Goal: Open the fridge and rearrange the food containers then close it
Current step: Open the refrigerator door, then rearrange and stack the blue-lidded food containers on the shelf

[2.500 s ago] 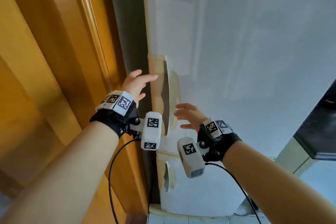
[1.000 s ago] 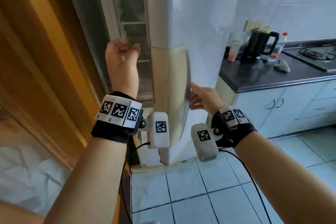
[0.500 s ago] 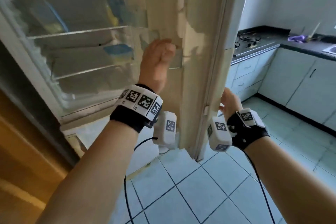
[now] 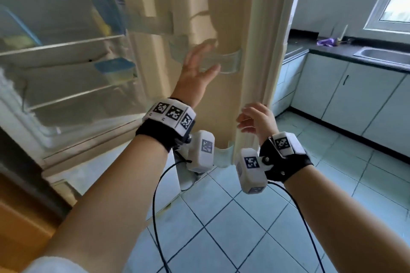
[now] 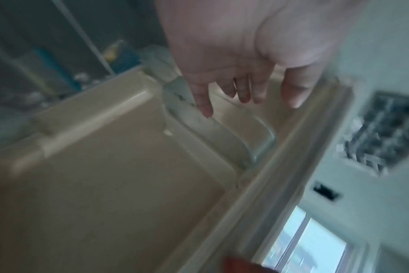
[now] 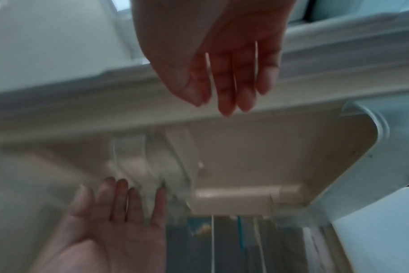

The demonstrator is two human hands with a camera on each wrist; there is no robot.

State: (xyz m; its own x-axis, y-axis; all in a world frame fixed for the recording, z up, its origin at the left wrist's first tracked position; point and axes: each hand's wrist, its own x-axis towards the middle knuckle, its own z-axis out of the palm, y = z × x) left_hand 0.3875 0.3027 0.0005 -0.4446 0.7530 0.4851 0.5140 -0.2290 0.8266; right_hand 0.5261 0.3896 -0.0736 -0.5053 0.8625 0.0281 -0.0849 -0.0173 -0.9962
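The fridge door (image 4: 221, 17) stands wide open, its cream inner side facing me. My left hand (image 4: 197, 68) is raised before the door's clear shelf rail (image 4: 228, 62), fingers spread and holding nothing; the left wrist view shows its fingers (image 5: 243, 90) straight. My right hand (image 4: 255, 117) hangs by the door's edge seal (image 4: 266, 73), fingers relaxed and empty. Inside the fridge, a blue-lidded container (image 4: 115, 68) sits on a middle glass shelf. More containers (image 4: 104, 11) with blue and yellow parts stand blurred on the shelf above.
A dark counter (image 4: 332, 49) with a steel sink (image 4: 381, 55) and white cabinets (image 4: 355, 95) runs along the right wall under a window (image 4: 397, 2). The floor (image 4: 221, 228) is pale tile. A wooden door frame (image 4: 22, 217) lies at the lower left.
The door swung from shut to fully open. My left hand uncurled from a fist and now spreads flat near the door rail. My right hand came off the door's outer edge.
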